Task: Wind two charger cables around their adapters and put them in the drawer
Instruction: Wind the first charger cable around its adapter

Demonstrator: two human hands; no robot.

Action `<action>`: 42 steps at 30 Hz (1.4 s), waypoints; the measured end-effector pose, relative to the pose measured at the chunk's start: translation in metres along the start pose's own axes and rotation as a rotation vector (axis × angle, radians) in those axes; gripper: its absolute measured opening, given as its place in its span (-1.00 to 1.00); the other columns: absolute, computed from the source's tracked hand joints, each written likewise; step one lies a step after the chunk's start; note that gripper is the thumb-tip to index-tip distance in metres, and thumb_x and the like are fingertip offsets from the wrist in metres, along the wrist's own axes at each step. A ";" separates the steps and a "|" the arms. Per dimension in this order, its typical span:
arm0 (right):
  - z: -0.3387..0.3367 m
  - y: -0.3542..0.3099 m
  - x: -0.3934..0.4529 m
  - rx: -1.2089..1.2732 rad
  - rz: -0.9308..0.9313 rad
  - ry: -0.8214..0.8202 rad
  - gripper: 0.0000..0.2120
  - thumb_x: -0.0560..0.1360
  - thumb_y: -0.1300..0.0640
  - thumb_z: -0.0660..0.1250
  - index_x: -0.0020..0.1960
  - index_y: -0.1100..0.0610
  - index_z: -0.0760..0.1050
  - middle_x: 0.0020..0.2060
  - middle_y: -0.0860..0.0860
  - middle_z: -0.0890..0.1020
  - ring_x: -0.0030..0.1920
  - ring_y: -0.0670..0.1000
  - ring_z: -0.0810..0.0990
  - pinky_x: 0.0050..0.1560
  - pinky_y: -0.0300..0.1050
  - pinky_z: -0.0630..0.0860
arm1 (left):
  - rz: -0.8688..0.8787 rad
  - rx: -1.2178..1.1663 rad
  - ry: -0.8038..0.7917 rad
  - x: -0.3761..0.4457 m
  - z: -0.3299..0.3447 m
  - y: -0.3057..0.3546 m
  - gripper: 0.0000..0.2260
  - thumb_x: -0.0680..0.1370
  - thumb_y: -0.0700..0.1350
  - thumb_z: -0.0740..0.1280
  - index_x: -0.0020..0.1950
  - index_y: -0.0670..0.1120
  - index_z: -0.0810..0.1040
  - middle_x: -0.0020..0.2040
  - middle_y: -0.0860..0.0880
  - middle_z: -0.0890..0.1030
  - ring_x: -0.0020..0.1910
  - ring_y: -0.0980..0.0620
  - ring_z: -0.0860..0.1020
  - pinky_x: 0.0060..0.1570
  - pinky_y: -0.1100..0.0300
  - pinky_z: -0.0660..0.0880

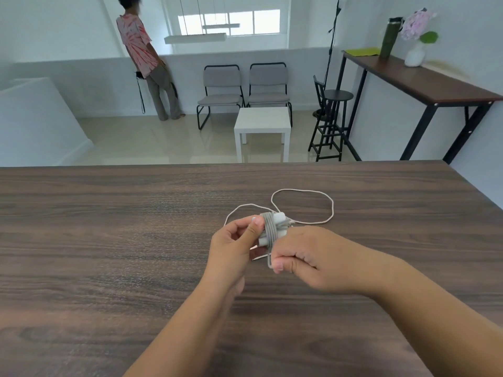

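A white charger adapter (pixel 277 222) with several turns of grey cable around its middle is held just above the dark wooden table (pixel 109 240). My left hand (pixel 234 248) grips the adapter from the left side. My right hand (pixel 304 257) pinches the cable's strand just below the adapter. The loose rest of the white cable (pixel 330 205) lies in two loops on the table behind the hands. No second charger and no drawer are in view.
Beyond the table's far edge are a white side table (pixel 262 121), two grey chairs (pixel 221 85), a black stool (pixel 336 104) and a tall brown counter (pixel 424 80) with a vase. A person (pixel 148 61) stands at the back left.
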State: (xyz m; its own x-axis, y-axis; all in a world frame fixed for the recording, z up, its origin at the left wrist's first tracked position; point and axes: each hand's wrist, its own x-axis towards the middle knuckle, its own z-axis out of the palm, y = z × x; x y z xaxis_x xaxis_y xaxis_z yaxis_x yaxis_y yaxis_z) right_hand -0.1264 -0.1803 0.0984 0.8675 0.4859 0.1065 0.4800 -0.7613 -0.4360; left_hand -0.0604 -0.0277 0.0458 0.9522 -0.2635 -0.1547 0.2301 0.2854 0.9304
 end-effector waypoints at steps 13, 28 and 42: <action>0.000 -0.002 0.001 0.069 -0.005 0.103 -0.73 0.55 -0.01 0.13 -0.14 0.06 0.56 -0.24 -0.07 0.62 -0.20 -0.05 0.54 -0.13 -0.11 0.46 | -0.016 -0.032 -0.027 -0.009 0.004 -0.010 -0.71 0.49 -0.09 0.38 0.11 -0.24 0.61 -0.31 -0.02 0.65 -0.41 0.13 0.55 -0.38 0.24 0.51; 0.014 0.037 0.008 0.261 0.082 0.513 -0.80 0.51 0.02 0.27 -0.12 0.09 0.61 -0.12 -0.09 0.70 -0.09 -0.13 0.65 -0.07 -0.12 0.57 | 0.129 0.129 -0.179 -0.009 -0.004 -0.010 -0.72 0.40 -0.13 0.49 0.09 -0.16 0.65 -0.09 -0.07 0.71 -0.15 0.09 0.64 -0.14 0.19 0.57; 0.032 0.026 0.005 0.624 0.349 0.918 -0.89 0.40 0.07 0.47 -0.23 0.10 0.62 -0.30 0.00 0.69 -0.26 0.01 0.65 -0.19 -0.04 0.59 | 0.139 -0.123 -0.160 -0.018 0.001 -0.028 -0.42 0.21 -0.21 0.57 0.22 -0.20 0.58 0.01 -0.09 0.71 0.02 0.04 0.66 -0.04 0.25 0.58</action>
State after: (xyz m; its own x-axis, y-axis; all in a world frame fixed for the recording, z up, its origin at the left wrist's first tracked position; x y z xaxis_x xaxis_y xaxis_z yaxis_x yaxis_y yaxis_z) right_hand -0.1134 -0.1841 0.0590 0.8313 -0.3967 0.3893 0.2697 -0.3244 -0.9066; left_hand -0.0846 -0.0320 0.0234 0.9347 -0.3536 0.0353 0.1313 0.4361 0.8902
